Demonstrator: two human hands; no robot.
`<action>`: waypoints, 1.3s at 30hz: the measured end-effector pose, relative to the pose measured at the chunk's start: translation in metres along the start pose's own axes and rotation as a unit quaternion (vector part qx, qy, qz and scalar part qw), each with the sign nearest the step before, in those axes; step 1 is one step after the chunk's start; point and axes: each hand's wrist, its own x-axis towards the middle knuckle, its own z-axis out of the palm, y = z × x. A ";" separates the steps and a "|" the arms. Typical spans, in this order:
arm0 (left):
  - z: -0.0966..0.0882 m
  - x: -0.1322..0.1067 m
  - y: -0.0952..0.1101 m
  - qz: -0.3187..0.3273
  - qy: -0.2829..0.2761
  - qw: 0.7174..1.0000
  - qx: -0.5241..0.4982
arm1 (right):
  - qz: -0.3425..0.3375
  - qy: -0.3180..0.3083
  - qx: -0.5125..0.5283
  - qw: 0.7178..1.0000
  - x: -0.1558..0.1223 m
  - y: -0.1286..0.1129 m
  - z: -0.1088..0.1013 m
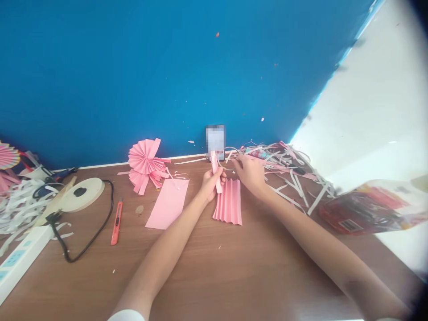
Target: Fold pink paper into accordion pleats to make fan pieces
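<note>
My left hand [211, 182] is closed around a folded pink paper strip [216, 171] that stands upright above the brown table. My right hand [249, 174] rests just to its right, fingers curled toward a heap of white and pink paper strips [287, 167]; whether it pinches anything is unclear. Below both hands lies a pleated pink paper sheet [229, 203]. A flat pink sheet [168, 203] lies left of my left forearm. Finished pink paper fans [145, 162] lean by the blue wall.
An orange utility knife [117, 221] lies left of the flat sheet. A roll of tape [83, 192], a black cable [88, 236] and a white power strip [20, 258] occupy the left. A phone [216, 140] leans against the wall. A plastic package [368, 207] lies at right.
</note>
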 end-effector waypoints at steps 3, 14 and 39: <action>0.000 0.000 -0.001 0.001 0.005 1.000 0.009 | -0.013 0.010 -0.025 1.000 -0.002 -0.001 -0.001; 0.003 0.002 -0.001 -0.006 0.013 1.000 -0.008 | -0.042 0.058 -0.068 0.995 -0.008 -0.006 -0.004; -0.002 0.004 -0.002 -0.018 0.018 0.998 -0.060 | -0.036 -0.249 0.380 0.890 0.009 -0.007 -0.050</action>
